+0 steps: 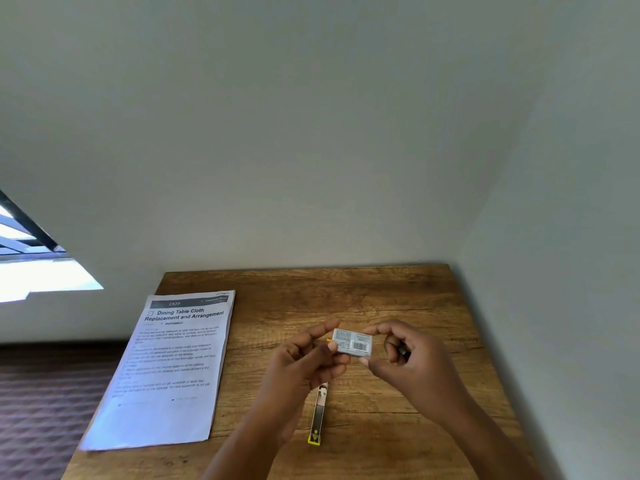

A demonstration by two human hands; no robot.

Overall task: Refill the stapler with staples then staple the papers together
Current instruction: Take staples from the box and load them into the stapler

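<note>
The head view looks down on a wooden table (398, 296) pushed into a corner of pale walls, with a patterned dark carpet (45, 403) showing at the lower left and a bright window (31, 268) at the left edge. Above the middle of the table both hands hold a small grey staple box (352, 343) with a barcode label facing up. The left hand (304, 358) pinches the box's left end between thumb and forefinger, its other fingers curled underneath; the right hand (412, 358) pinches the right end the same way, thumb below and forefinger above, the remaining fingers folded into the palm. A sliver of yellow shows just beside the box's left end; what it belongs to cannot be told. Below the hands, the stapler (318, 415) lies on the table, a narrow metal channel with a yellow end pointing towards the person, its far part hidden behind the left hand. To the left, well apart from the stapler, the papers (169, 372) lie flat as a printed stack that overhangs the table's left edge
</note>
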